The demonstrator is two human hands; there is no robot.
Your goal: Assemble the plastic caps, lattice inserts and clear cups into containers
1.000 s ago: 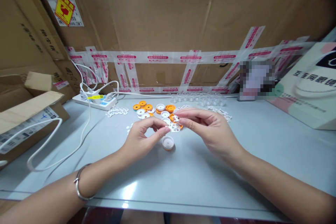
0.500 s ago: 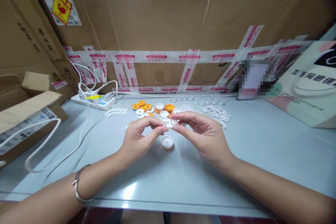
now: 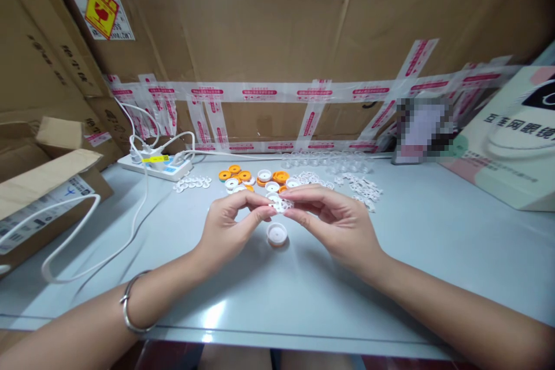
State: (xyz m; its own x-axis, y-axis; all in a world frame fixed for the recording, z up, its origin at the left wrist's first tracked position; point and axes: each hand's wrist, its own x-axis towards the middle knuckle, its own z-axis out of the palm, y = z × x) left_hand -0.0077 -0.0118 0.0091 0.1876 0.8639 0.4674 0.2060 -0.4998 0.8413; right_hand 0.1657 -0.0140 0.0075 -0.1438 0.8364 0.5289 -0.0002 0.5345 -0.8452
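Between the fingertips of both hands is a small white plastic piece with holes (image 3: 281, 205), held above the table. My left hand (image 3: 232, 222) pinches its left side with thumb and fingers. On its right side, the thumb and fingers of my right hand (image 3: 340, 222) close on it. Fingers cover its edges, so its full shape is hidden. Just below the hands, a round white cup-like part with an orange base (image 3: 276, 235) stands on the table. Several orange and white round parts (image 3: 264, 176) lie behind the fingers, some partly covered by them.
Small white discs (image 3: 193, 182) lie left of the round parts. White cut-out pieces (image 3: 362, 188) and clear cups (image 3: 325, 161) spread behind my right hand. A power strip (image 3: 160, 169) with cables and an open carton (image 3: 47, 202) stand left; a phone (image 3: 418, 133) and printed box (image 3: 507, 144) stand right.
The white piece has turned slightly between my fingertips, and its holes show more plainly. Both hands stay in nearly the same place.
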